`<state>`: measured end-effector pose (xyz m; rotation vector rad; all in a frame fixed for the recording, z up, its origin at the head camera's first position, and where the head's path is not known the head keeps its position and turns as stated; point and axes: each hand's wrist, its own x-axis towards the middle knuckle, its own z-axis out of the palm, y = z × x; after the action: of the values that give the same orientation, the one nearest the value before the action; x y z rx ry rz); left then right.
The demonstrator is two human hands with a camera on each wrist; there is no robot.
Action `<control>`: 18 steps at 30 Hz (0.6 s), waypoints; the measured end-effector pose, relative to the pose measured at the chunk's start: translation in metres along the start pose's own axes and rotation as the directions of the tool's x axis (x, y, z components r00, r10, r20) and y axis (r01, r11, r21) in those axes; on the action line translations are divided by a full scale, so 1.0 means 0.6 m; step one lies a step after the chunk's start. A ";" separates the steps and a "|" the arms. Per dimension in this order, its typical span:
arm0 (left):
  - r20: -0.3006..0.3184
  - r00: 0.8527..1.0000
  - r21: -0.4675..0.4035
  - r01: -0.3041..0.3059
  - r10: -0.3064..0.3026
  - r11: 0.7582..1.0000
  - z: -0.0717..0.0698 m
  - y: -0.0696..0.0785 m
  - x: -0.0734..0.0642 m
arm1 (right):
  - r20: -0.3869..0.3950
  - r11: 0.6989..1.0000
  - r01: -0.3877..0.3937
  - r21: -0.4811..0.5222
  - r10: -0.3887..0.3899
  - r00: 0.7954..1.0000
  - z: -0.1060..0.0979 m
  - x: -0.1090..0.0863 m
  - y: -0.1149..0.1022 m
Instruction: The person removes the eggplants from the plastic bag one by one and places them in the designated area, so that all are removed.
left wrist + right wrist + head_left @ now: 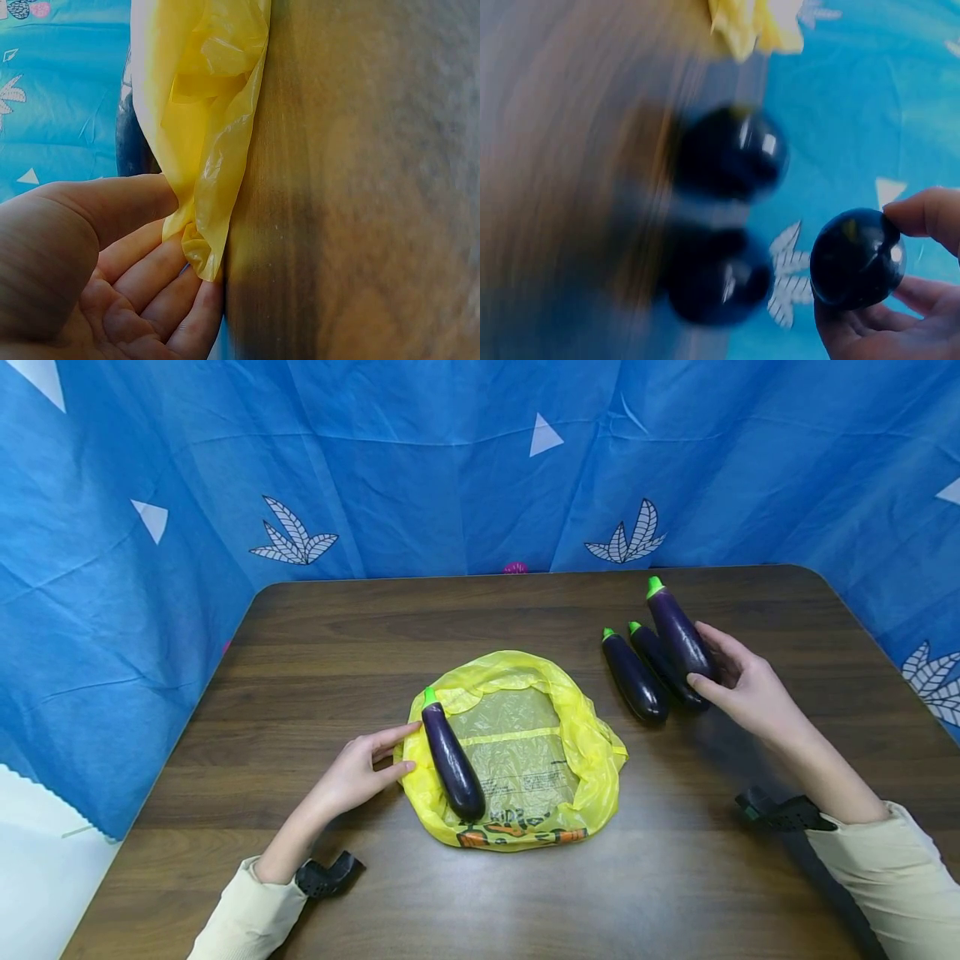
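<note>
Above a brown table (315,652), the right hand (750,685) grips 1 raised eggplant (677,628) beside 2 other eggplants (633,678). The left hand (360,772) pinches the left edge of an open yellow bag (596,735); a 4th eggplant (453,762) lies on that side of the bag.

Four eggplants (634,678), one on yellow bag (600,758)

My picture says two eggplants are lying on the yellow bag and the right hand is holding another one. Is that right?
Not quite: only one eggplant lies on the yellow bag, as the head view shows. The right hand does hold another eggplant.
</note>
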<state>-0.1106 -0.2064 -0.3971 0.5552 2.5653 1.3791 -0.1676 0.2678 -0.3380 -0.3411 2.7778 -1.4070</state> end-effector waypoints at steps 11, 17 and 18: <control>-0.001 1.000 0.006 0.000 0.000 1.000 0.000 0.001 -0.001 | -0.001 0.999 -0.028 -0.038 0.028 1.000 -0.042 0.017 0.049; 0.001 1.000 -0.001 0.014 -0.014 1.000 0.001 0.002 0.000 | 0.012 0.998 -0.046 -0.041 0.046 0.999 -0.039 0.020 0.065; 0.000 1.000 0.000 0.015 -0.015 1.000 0.000 0.002 0.000 | 0.016 0.997 -0.055 -0.045 0.056 0.998 -0.039 0.020 0.066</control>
<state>-0.1100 -0.2056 -0.3962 0.5344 2.5641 1.3735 -0.1892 0.3069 -0.3547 -0.2724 2.7856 -1.3262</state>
